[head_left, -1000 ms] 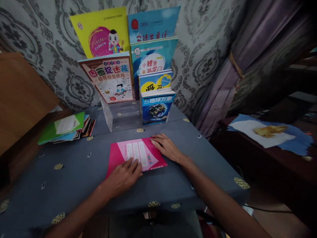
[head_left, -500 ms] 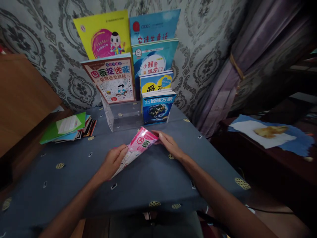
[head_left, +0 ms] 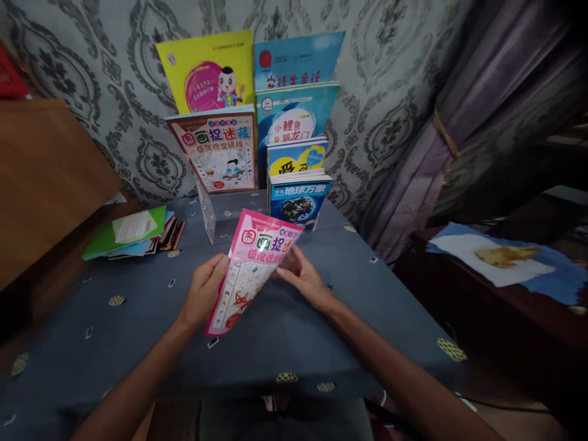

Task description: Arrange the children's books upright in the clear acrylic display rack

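My left hand (head_left: 205, 289) grips a thin pink-covered book (head_left: 257, 260) by its left edge, thumb on the front cover. The book is tilted above the table, its cover towards me, with Chinese characters at the top and a red fox drawing low down. Its right side bends away out of sight. My right hand (head_left: 305, 278) is at that bent right edge, fingers curved around it and partly hidden by the cover. Just behind the book stands a clear display rack (head_left: 209, 214) holding several books, among them a brown-framed book (head_left: 220, 150) and a blue globe book (head_left: 296, 205).
A small pile of books and booklets (head_left: 133, 233) lies at the left on the dark patterned tablecloth (head_left: 138, 318). In the rack's back row stand a yellow book (head_left: 206, 73) and blue books (head_left: 298, 58). On the right, a tied curtain (head_left: 413, 184) hangs beside a dark side surface with a cloth (head_left: 560, 263).
The pink book has been raised and turned, so more of its cover faces me. My right hand has slid down along its edge, and its fingers have curled. The view has shifted slightly.
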Action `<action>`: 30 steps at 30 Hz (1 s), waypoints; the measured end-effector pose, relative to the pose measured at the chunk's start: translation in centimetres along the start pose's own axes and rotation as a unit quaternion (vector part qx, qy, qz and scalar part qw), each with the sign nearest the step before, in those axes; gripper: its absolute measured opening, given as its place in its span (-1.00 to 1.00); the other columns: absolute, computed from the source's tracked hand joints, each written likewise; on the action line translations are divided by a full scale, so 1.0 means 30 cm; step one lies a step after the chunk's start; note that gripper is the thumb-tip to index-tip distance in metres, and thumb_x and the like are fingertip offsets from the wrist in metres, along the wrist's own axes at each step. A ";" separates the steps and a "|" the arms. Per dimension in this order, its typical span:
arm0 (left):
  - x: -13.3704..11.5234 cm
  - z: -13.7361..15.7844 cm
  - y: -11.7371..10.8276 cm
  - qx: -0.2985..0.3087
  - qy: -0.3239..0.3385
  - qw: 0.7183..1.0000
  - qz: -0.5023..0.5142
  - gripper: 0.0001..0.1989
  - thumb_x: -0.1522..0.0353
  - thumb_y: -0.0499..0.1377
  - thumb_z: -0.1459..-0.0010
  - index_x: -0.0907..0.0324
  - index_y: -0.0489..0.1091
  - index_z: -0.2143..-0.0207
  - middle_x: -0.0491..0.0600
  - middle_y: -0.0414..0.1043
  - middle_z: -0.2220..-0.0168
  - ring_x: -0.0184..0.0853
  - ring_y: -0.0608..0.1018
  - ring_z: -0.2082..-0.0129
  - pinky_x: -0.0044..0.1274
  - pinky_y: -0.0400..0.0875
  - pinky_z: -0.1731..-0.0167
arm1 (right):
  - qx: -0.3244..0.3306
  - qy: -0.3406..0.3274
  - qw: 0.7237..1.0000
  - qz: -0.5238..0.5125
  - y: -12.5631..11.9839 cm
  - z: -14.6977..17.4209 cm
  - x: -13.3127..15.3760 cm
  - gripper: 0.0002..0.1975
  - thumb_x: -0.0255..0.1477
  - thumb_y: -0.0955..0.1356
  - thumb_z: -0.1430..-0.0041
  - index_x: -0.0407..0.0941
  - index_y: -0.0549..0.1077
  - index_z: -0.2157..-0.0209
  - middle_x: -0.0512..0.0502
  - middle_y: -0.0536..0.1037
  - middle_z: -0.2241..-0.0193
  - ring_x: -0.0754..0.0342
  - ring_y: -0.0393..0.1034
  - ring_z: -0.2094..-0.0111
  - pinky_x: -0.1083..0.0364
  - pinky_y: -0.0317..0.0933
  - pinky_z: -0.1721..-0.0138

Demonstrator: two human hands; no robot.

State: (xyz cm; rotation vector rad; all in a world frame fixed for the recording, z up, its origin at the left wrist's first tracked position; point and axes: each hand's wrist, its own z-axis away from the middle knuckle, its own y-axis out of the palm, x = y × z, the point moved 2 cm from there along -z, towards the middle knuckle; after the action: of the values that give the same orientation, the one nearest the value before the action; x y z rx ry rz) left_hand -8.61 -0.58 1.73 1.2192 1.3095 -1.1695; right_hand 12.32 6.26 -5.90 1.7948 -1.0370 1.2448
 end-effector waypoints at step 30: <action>-0.016 0.063 -0.186 -0.087 0.251 0.891 -0.368 -0.80 0.24 0.07 -0.33 0.06 0.41 0.08 -0.05 0.55 0.25 -0.33 0.60 0.31 -0.49 0.50 0.28 | 0.003 0.153 0.977 0.148 -0.051 0.004 -0.058 -0.48 -0.04 0.38 -0.07 -0.18 0.50 0.12 0.12 0.41 0.67 0.19 0.21 0.71 0.19 0.08 0.67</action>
State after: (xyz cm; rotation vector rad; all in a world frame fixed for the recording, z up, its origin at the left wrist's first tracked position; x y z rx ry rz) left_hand -14.08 -2.71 2.26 0.9320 2.3551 -1.2330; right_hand 13.37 7.19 -7.75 1.4268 -1.1472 1.6450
